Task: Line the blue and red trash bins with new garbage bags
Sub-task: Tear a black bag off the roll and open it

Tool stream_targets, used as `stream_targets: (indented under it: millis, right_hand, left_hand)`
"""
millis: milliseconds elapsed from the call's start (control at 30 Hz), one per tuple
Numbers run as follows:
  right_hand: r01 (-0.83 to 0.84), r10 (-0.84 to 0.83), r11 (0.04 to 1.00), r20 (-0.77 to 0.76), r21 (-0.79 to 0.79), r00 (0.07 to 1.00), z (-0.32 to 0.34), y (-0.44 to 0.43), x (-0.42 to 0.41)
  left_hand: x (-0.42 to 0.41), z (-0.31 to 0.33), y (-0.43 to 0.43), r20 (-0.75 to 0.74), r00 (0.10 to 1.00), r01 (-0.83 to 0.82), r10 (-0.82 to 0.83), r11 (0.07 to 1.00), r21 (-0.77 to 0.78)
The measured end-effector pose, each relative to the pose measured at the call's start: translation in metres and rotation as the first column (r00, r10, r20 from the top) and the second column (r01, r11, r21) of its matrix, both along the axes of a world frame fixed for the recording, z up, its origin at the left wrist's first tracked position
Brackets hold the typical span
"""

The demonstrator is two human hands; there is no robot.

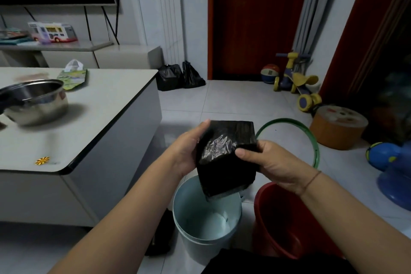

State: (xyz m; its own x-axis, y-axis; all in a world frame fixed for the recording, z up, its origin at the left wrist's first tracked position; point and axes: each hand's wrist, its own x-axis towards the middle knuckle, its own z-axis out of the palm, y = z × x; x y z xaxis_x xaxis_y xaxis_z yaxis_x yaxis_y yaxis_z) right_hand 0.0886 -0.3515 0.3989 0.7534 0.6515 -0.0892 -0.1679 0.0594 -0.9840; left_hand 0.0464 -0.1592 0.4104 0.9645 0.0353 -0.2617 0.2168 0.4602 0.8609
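White floor tiles [222,100] run back to a dark red door [255,20], with a pale grey table [93,118] filling the left side and carrying a steel pot [35,102] and a green tissue pack [72,75]. Two full black sacks [178,75] slump on the floor past the table's far corner. Low in front of the person stand the two bins, unlined: the blue bin [206,213] on the left and the red bin [287,220] just beside it on the right, rims close together. A green hoop [311,138] lies on the tiles behind the red bin.

Above the blue bin's mouth, both hands hold a folded black garbage bag [224,158], its lower corner hanging over the rim. The left hand [189,149] cups the bag's left edge, fingers behind it and thumb reaching up to the top corner. The right hand [273,162] has its fingers clamped on the bag's right edge, thumb pressed on the front face; the fingers behind seem to pinch a loose layer, though the dark plastic makes that hard to tell.
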Motion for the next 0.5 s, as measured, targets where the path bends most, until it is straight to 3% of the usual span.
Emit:
stream_targets:
  millis: [67, 133, 233, 300, 367, 500]
  right_hand:
    - [-0.05, 0.051, 0.999, -0.047, 0.009, 0.998, -0.002, 0.0, 0.001]
    - [-0.036, 0.056, 0.991, -0.152, 0.132, 0.987, -0.001, 0.002, 0.006]
    - [0.185, -0.122, 0.957, -0.269, 0.222, 0.955, -0.001, 0.009, 0.018]
    - [0.263, -0.2, 0.932, -0.251, 0.25, 0.947, -0.003, 0.013, 0.022]
    - [0.21, -0.171, 0.948, -0.172, 0.241, 0.97, -0.006, 0.015, 0.019]
    - [0.117, -0.118, 0.993, 0.02, 0.034, 0.993, -0.011, 0.019, 0.009]
  left_hand:
    - [0.001, -0.006, 0.001, 0.1, 0.993, -0.069, 0.063, 0.996, 0.054]
    - [-0.002, -0.015, 0.001, 0.168, 0.986, -0.032, 0.007, 0.988, 0.148]
    - [-0.01, -0.03, 0.0, 0.165, 0.982, 0.036, -0.091, 0.949, 0.313]
    - [-0.013, -0.034, 0.001, 0.137, 0.982, 0.081, -0.128, 0.949, 0.303]
    - [-0.012, -0.031, 0.006, 0.115, 0.983, 0.118, -0.143, 0.972, 0.203]
    - [-0.003, -0.023, 0.015, 0.09, 0.995, -0.046, 0.035, 0.991, 0.124]
